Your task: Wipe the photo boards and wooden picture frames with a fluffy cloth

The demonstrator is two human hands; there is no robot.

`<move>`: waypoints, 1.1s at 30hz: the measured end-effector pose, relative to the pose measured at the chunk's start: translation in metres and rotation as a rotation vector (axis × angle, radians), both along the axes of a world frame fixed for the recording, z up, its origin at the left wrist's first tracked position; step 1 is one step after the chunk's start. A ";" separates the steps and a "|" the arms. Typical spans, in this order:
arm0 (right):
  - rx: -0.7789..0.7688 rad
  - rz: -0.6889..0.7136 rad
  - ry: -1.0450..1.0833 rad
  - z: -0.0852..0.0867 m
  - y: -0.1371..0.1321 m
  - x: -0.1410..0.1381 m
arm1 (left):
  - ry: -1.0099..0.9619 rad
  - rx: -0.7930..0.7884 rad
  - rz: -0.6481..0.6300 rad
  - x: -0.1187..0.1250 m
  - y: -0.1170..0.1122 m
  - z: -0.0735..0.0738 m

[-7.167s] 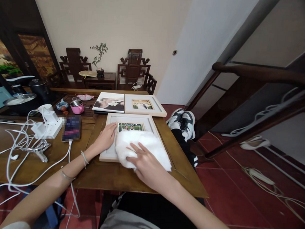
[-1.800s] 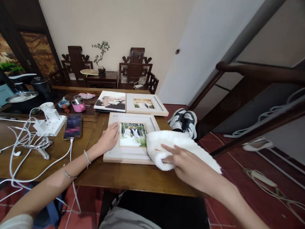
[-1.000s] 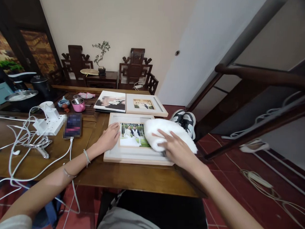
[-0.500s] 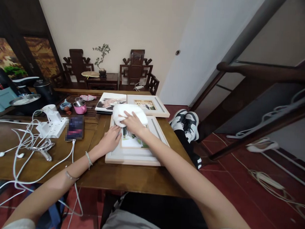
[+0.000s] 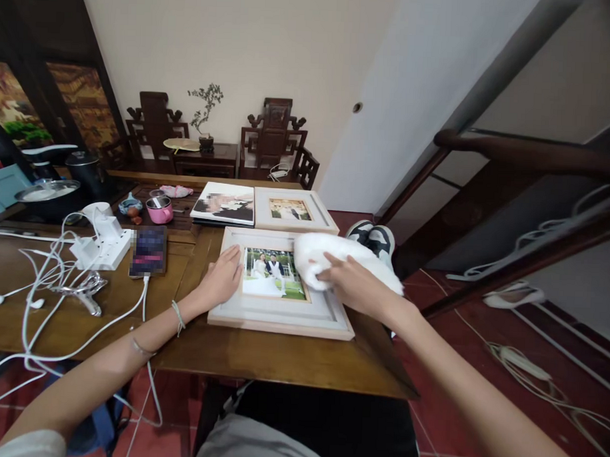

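A pale wooden picture frame [image 5: 276, 324] with a white mat and a colour photo lies flat near the front edge of the brown wooden table [image 5: 260, 357]. The left hand [image 5: 224, 277] rests flat on the frame's left border, fingers stretched and close together, steadying it. The right hand [image 5: 350, 283] presses with spread fingers on a fluffy white cloth [image 5: 314, 249] that covers the frame's far right corner. The wiping looks to be partway through: the cloth sits on one corner only, and how much glass is already clean cannot be told. A second pale frame [image 5: 290, 211] and a white photo book [image 5: 224, 203] lie beyond, with neither hand on them.
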State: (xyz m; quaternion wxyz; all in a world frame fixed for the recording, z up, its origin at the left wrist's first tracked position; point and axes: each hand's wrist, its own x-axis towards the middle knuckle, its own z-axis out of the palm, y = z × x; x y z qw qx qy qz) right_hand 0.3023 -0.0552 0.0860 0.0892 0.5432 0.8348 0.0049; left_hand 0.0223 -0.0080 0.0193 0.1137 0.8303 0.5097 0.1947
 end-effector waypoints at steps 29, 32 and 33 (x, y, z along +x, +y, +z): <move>-0.244 0.135 0.247 0.017 -0.080 -0.030 | 0.046 -0.076 -0.009 0.000 -0.001 0.011; -0.200 0.184 0.303 0.009 -0.074 -0.036 | 0.027 -0.068 -0.027 -0.002 0.001 0.009; -0.155 0.206 0.315 0.004 -0.061 -0.037 | 0.019 -0.056 -0.035 -0.002 0.002 0.008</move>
